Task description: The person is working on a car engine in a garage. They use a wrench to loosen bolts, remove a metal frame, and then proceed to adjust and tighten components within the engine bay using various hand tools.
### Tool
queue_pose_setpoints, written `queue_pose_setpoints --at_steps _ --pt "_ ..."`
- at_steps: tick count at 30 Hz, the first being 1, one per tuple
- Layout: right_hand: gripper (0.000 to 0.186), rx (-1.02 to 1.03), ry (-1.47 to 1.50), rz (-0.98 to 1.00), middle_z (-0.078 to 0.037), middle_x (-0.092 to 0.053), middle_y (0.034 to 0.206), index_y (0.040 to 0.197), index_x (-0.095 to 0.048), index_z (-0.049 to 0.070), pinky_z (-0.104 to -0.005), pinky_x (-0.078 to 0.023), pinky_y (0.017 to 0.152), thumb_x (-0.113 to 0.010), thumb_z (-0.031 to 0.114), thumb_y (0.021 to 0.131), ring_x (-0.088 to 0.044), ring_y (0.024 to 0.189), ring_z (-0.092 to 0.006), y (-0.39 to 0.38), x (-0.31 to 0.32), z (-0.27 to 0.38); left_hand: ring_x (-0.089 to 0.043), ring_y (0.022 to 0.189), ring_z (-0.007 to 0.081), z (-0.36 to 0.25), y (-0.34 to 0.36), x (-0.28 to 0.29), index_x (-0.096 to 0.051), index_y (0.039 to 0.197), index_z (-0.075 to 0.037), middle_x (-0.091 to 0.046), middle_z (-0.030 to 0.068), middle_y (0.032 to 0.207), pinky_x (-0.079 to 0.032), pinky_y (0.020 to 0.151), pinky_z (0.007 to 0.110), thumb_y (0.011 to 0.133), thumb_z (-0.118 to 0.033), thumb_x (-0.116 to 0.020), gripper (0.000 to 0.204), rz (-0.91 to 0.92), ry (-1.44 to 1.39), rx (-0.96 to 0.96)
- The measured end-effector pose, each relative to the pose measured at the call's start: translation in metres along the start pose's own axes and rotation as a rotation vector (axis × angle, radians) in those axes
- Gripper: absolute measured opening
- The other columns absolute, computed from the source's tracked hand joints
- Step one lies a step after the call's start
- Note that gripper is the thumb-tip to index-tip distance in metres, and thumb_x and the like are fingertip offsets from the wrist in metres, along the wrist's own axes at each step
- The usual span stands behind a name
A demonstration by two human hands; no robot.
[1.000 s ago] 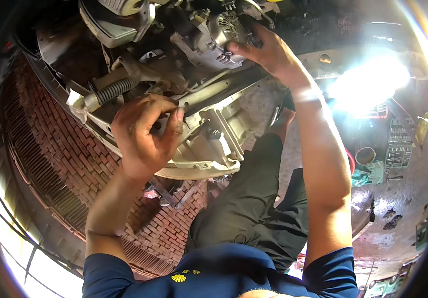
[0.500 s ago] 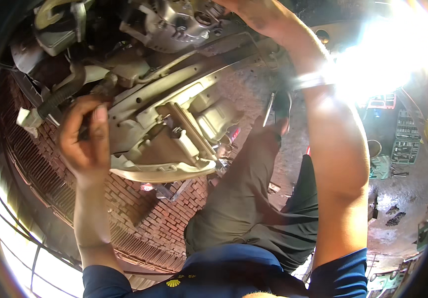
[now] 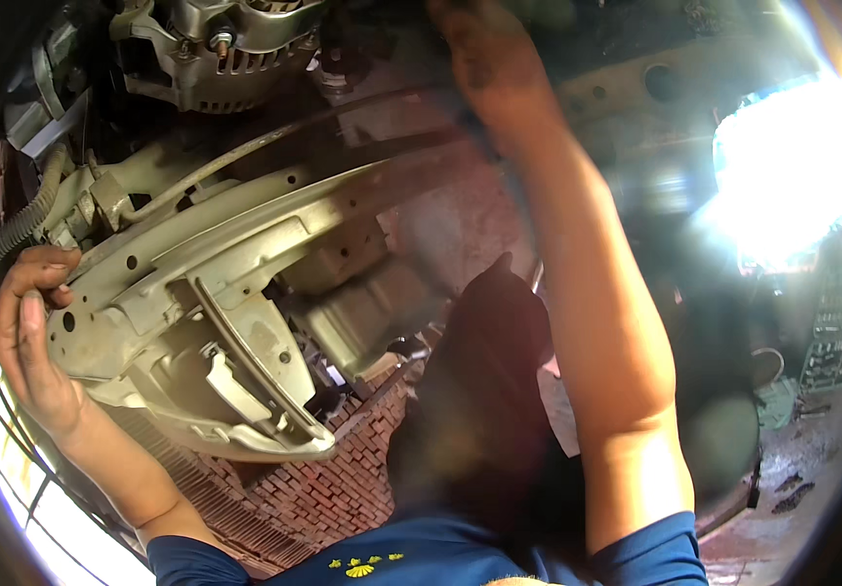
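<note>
A pale metal front panel [image 3: 274, 244] of a car slants across the left and middle, with holes along its bar and a curved lower edge. At its left end is my left hand [image 3: 38, 332], its fingers curled round the edge and the thumb bent. My right arm reaches up to the top of the view, where my right hand [image 3: 474, 63] is in the dark engine bay; its fingers are hidden in shadow. An alternator [image 3: 230, 63] with a slotted metal case sits above the panel. Beside my left hand runs a ribbed hose [image 3: 25, 220].
A very bright light [image 3: 797, 166] glares at the right. Below it a socket tool case [image 3: 831, 356] lies on the floor. Brick paving [image 3: 343, 488] shows under the panel. A thin metal pipe [image 3: 216, 166] runs along the panel's upper side.
My view has moved closer to the panel and alternator. My left hand has gone outward to the panel's left end. My right arm still reaches up, its hand deeper in shadow.
</note>
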State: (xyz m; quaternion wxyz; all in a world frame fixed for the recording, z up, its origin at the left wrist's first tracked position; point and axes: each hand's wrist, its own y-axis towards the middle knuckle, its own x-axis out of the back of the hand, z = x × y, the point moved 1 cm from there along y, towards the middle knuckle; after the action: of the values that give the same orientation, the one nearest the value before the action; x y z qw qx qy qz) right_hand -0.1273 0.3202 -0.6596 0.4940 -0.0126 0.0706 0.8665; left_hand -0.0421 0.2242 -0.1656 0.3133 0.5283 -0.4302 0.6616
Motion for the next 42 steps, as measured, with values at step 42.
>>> queue_pose_setpoints --at_steps 42 --pt "0.032 -0.196 0.572 0.221 -0.010 -0.074 0.119 0.123 -0.073 0.005 -0.0377 -0.050 0.094 -0.071 0.016 0.094 -0.067 0.104 -0.0230 0.039 0.000 0.070 -0.064 0.115 0.0276 -0.169 -0.126 -0.357 -0.064 0.118 0.003 -0.067 0.0204 0.124 -0.050 0.101 0.042 0.104 -0.013 -0.059 0.022 -0.056 -1.497 -0.035"
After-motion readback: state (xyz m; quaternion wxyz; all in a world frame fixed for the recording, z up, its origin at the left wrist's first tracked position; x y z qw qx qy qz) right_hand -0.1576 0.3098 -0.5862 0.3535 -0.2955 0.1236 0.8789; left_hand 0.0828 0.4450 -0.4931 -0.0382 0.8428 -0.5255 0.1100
